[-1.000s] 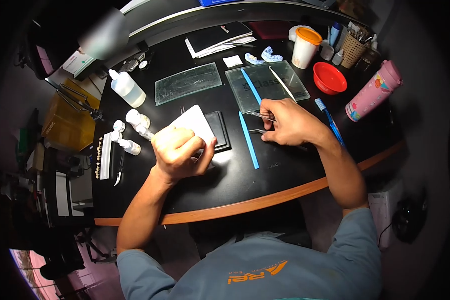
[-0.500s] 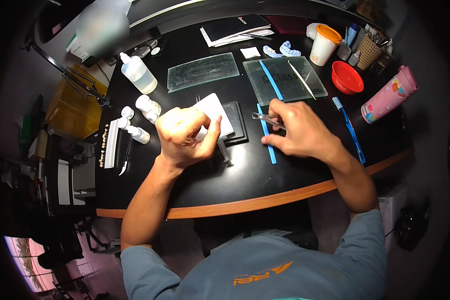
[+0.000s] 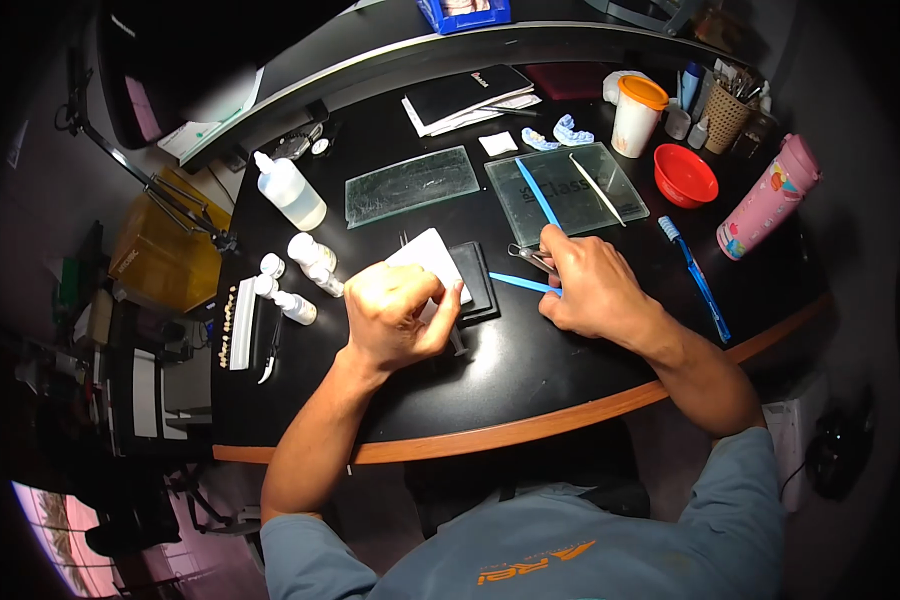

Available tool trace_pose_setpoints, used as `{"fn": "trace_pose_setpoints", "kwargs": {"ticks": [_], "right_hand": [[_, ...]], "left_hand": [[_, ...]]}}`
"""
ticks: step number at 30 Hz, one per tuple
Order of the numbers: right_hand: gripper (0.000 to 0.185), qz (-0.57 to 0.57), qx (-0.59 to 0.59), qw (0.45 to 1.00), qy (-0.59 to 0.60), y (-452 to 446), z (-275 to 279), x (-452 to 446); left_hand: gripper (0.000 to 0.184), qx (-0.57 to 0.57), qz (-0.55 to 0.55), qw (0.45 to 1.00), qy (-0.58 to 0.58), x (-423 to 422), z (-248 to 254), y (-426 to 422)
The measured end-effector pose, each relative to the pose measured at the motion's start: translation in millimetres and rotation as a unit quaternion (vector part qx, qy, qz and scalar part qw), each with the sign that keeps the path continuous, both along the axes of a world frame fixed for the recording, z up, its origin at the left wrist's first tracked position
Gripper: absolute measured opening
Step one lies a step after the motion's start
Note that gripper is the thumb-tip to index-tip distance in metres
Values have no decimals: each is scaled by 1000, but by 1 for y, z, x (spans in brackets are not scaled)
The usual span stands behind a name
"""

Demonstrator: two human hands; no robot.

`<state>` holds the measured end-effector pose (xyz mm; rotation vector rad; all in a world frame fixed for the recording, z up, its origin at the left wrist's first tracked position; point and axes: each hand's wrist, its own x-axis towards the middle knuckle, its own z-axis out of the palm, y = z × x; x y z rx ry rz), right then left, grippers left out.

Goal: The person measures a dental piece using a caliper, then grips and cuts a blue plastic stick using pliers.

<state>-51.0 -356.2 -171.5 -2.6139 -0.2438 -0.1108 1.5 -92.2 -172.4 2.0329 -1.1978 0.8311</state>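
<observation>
My left hand (image 3: 400, 315) is closed in a fist beside a white pad (image 3: 432, 258), over a black block (image 3: 478, 280); something thin, partly hidden, pokes out below the fingers. My right hand (image 3: 595, 285) is closed around a small metal tool (image 3: 532, 257) and the end of a blue stick (image 3: 520, 283), which points left toward the block. Another blue stick (image 3: 537, 192) and a white pointed tool (image 3: 598, 188) lie on a glass plate (image 3: 510, 205) just beyond this hand.
A second glass plate (image 3: 412, 187), a squeeze bottle (image 3: 292, 192) and small white bottles (image 3: 296, 307) are on the left. Rightward are a red bowl (image 3: 685, 177), a toothbrush (image 3: 696, 280), a lidded cup (image 3: 636, 118) and a pink bottle (image 3: 770, 198). Blue dental models (image 3: 572, 131) sit behind.
The lower blue stick has swung from nearly upright to nearly level, its far end now at my right fingers. The metal tool has stayed in my right hand. My left hand remains a fist.
</observation>
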Motion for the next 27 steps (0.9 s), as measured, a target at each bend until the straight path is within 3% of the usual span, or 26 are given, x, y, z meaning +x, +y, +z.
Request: {"fn": "trace_pose_setpoints", "kwargs": {"ticks": [22, 24, 27], "right_hand": [[28, -10, -26, 999, -43, 0, -5, 3], [27, -9, 19, 998, -61, -1, -7, 4], [28, 23, 107, 987, -118, -3, -12, 8]], "left_hand": [[32, -1, -20, 1000, 13, -6, 1, -6], [36, -2, -20, 1000, 14, -6, -2, -5], [18, 21, 14, 999, 40, -12, 0, -3]]}}
